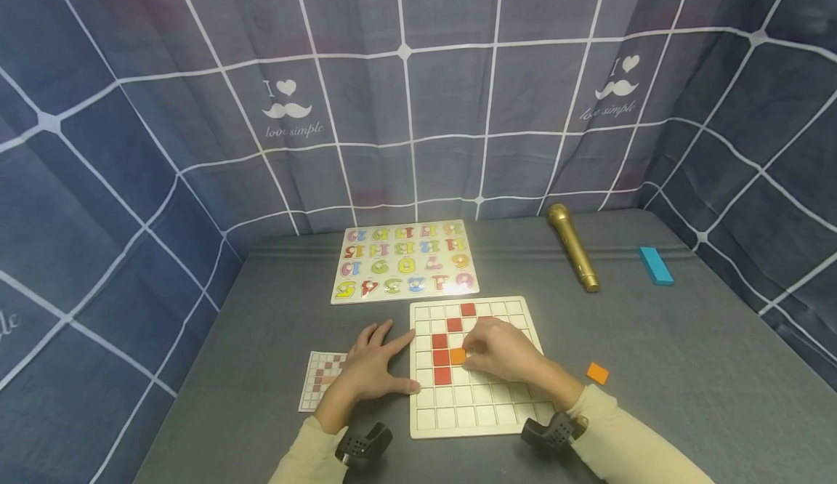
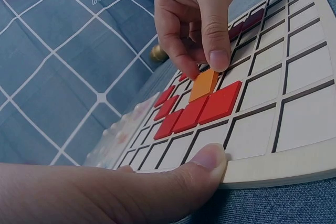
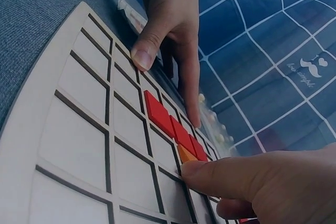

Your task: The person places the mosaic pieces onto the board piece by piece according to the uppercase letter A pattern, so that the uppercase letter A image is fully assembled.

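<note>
A pale wooden grid board (image 1: 454, 432) lies flat before me, with several red square tiles (image 1: 442, 376) set in its cells. My right hand (image 1: 503, 352) pinches an orange square tile (image 2: 205, 85) between thumb and fingers, beside the column of red tiles. In the left wrist view this tile sits slightly tilted at its cell. My left hand (image 1: 373, 369) has its fingers spread, thumb and forefinger touching the board's left edge. Partly under that hand is a small pattern card (image 1: 312, 388) with a printed grid. The right hand hides some cells and tiles behind it.
Right of the board lies a loose orange tile (image 1: 597, 373). Behind the board is a number puzzle (image 1: 405, 260) in a shiny surface. A gold microphone (image 1: 574, 248) and a blue block (image 1: 656, 266) lie at back right. A checked curtain (image 1: 451, 99) surrounds the table.
</note>
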`<state>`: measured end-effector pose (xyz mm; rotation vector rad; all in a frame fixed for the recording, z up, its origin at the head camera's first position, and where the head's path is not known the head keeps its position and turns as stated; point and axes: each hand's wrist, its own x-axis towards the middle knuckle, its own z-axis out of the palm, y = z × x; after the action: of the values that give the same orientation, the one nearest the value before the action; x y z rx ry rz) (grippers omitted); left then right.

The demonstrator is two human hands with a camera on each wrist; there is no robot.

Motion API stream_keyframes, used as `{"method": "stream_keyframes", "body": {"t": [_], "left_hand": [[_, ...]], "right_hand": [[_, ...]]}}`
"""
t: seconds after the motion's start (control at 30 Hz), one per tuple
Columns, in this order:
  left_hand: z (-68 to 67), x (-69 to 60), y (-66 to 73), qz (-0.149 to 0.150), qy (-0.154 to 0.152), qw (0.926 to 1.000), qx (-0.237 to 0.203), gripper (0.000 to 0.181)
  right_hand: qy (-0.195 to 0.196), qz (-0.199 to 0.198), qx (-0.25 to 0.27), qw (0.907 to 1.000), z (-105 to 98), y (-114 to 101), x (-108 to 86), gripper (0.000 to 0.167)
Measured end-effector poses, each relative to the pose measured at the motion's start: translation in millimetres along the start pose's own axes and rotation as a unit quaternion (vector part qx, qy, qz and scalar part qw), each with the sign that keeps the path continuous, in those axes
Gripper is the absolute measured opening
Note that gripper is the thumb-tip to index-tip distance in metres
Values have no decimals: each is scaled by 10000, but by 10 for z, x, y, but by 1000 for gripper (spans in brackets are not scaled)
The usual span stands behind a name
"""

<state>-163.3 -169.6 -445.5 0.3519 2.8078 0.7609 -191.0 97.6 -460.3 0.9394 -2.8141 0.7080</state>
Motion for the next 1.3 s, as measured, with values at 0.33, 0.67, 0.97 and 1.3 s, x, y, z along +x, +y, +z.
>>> {"method": "stream_keyframes", "body": {"t": [0.33, 0.67, 0.97, 1.3], "left_hand": [[-8, -2, 30, -26, -54, 10000, 40, 94], [-38, 13, 40, 94, -122, 9998, 105, 94], [-90, -21, -33, 44, -43, 10000, 56, 93], [-4, 5, -22, 33, -128, 9999, 35, 94]], "right_hand": [[-42, -4, 15, 10000, -30, -12, 2, 18], [711, 299, 188, 9968, -452, 344, -371, 19], [94, 404, 282, 9987, -871, 896, -1105, 25], [-172, 60, 730, 9972, -826, 1129, -1417, 30]]}}
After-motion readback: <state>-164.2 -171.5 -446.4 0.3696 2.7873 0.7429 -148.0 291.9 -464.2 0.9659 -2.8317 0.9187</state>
